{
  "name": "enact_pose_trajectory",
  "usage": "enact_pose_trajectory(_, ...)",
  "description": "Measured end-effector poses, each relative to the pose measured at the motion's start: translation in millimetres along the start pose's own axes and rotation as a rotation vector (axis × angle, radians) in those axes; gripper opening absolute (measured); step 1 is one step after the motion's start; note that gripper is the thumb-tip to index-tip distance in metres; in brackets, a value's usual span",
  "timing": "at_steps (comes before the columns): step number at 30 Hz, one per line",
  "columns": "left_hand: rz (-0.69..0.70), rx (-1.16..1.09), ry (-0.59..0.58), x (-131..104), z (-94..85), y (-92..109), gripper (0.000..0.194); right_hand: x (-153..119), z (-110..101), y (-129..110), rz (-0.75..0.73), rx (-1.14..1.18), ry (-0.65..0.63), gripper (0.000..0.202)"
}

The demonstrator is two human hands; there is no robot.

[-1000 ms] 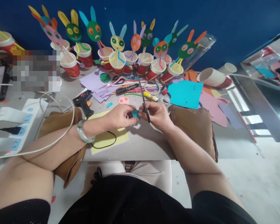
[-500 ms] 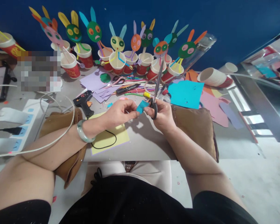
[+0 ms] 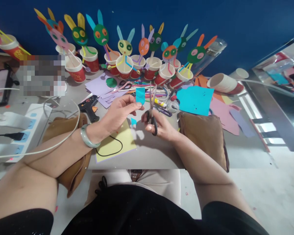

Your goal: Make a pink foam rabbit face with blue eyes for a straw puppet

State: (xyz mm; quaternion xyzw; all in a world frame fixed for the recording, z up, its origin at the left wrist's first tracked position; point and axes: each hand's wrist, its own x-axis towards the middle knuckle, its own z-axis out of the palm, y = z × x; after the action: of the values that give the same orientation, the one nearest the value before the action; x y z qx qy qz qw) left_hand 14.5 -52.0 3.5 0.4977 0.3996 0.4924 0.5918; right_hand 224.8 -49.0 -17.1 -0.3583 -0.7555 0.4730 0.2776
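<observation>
Between thumb and fingers, my left hand (image 3: 121,112) pinches a small blue paper piece (image 3: 140,95), held upright above the table. My right hand (image 3: 160,125) grips black-handled scissors (image 3: 152,119), whose blades point up and away from me, just right of the paper. A smaller blue scrap (image 3: 133,121) shows below and between the hands, near the edge of a yellow sheet (image 3: 120,147). A large blue sheet (image 3: 196,100) lies to the right, beyond a brown cushion.
Red-and-white cups (image 3: 124,67) with paper rabbit faces line the back. A black glue gun (image 3: 89,107) lies left of my left hand. Brown cushions (image 3: 203,137) sit under or beside both forearms. A power strip (image 3: 24,130) and white cable are at left.
My hands have moved apart, and the blue paper is now upright in my left hand only. The scissors have moved left and lower. A small blue scrap now shows below the hands.
</observation>
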Motion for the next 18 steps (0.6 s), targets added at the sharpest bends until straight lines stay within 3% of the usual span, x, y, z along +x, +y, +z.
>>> enact_pose_trajectory(6, 0.018, 0.011, 0.014, 0.5, 0.5, -0.8, 0.024, 1.7, 0.4, -4.6, 0.014, -0.061, -0.096, 0.077)
enact_pose_trajectory(18, -0.02, -0.012, -0.022, -0.4, 1.8, -0.2, 0.025, 0.9, -0.5, -7.6, 0.03, -0.025, -0.101, 0.078)
